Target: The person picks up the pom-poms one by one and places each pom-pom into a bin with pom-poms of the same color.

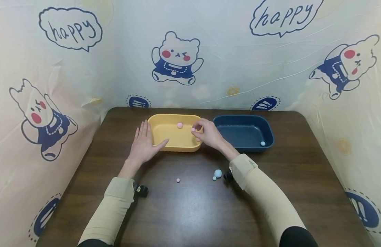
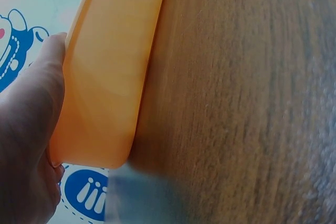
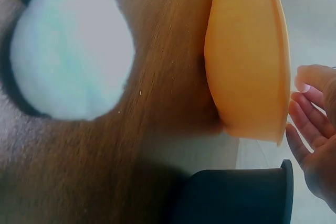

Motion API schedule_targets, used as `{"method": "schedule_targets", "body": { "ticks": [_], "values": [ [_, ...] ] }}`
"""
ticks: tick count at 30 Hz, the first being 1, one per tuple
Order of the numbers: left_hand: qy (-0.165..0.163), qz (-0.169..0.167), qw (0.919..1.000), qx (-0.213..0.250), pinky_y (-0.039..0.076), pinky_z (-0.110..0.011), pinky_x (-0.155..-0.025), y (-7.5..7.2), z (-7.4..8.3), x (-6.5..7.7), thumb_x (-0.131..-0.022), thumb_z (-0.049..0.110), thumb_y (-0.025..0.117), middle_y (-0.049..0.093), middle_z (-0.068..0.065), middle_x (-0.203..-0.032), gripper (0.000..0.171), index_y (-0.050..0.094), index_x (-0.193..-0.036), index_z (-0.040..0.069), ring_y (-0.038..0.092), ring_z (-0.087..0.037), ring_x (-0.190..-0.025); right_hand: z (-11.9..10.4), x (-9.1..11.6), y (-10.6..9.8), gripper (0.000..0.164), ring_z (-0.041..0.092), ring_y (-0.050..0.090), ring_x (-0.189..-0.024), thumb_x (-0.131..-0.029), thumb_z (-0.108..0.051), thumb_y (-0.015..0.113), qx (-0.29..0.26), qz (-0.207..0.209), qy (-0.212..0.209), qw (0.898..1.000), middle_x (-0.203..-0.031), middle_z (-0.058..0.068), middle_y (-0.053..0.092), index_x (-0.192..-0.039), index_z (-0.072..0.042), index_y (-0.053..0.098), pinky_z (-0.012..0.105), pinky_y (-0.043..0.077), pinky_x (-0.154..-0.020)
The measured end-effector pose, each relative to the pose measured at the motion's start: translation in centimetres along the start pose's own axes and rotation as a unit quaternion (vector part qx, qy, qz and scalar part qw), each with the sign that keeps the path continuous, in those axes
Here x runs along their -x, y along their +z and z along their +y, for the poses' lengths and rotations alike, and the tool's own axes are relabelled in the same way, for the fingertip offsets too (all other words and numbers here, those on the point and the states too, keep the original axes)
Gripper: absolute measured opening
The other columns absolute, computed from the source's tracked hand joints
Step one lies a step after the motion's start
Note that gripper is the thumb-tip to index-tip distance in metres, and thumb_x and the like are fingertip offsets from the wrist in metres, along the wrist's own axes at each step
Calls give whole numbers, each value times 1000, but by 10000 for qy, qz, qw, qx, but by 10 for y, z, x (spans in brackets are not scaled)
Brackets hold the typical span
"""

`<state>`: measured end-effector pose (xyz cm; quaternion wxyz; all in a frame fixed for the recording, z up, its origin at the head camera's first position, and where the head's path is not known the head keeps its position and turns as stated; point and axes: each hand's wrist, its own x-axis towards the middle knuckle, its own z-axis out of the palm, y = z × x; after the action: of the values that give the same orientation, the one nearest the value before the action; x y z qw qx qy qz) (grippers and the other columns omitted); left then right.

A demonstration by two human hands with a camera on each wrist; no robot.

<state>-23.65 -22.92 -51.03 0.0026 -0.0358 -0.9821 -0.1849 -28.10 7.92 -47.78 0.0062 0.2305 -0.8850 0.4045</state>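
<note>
My left hand (image 1: 143, 144) lies along the left end of the yellow tray (image 1: 173, 149), fingers straight and thumb stretched over its near rim. Over the tray's right end, my right hand (image 1: 210, 133) pinches a small pink ball (image 1: 193, 129) between thumb and finger. Inside the tray lie another pink ball (image 1: 179, 125) near the back and a pink one (image 1: 198, 139) below the right hand. In the right wrist view the ball is hidden, and the hand (image 3: 317, 124) is by the tray's rim.
A dark blue tray (image 1: 240, 148) stands to the right, with a light blue ball (image 1: 263, 143) in its near right corner. On the wooden table, nearer me, are a pink ball (image 1: 178, 180), a larger light blue ball (image 1: 218, 173) and a small blue one (image 1: 214, 178).
</note>
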Motion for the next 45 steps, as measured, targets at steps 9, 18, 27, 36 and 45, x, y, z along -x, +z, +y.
{"method": "schedule_targets", "body": {
  "ticks": [9,18,27,36,45],
  "values": [
    [-39,-31,10000,9,2,-58,-143,-1,1,0,-94,91,45,-7,-18,-187,130,-3,-176,1,1,-43,-174,1,-7,0,19,28,67,-106,-103,-19,79,30,86,173,9998,-111,12,73,-116,-5,77,40,60,-92],
    [-55,-22,10000,-10,3,-57,-143,0,1,1,-94,92,45,-6,-18,-187,131,-3,-176,2,3,-43,-174,1,-2,-1,21,28,67,-106,-101,-16,81,-19,93,182,9998,-111,13,73,-118,-4,77,38,61,-91],
    [-13,-29,10000,40,2,-58,-142,1,0,0,-95,91,44,-10,-17,-186,130,-6,-176,3,1,-43,-174,-9,19,-2,22,29,68,-102,-101,-13,80,-302,-10,-129,9995,-112,14,74,-119,0,77,48,64,-90],
    [-17,-22,10000,45,2,-58,-143,1,-1,0,-94,91,45,-9,-16,-187,130,-6,-176,4,1,-42,-174,-18,41,2,24,27,69,-101,-100,-12,81,-519,-125,-490,9974,-110,13,76,-119,1,77,46,65,-92],
    [-4,23,10000,10,3,-58,-143,1,-1,0,-94,91,46,-7,-17,-187,130,-4,-176,3,3,-43,-174,-24,61,8,24,32,73,-106,-97,-8,83,-787,-409,-845,9925,-114,15,76,-119,-2,76,53,66,-96]
  ]
}}
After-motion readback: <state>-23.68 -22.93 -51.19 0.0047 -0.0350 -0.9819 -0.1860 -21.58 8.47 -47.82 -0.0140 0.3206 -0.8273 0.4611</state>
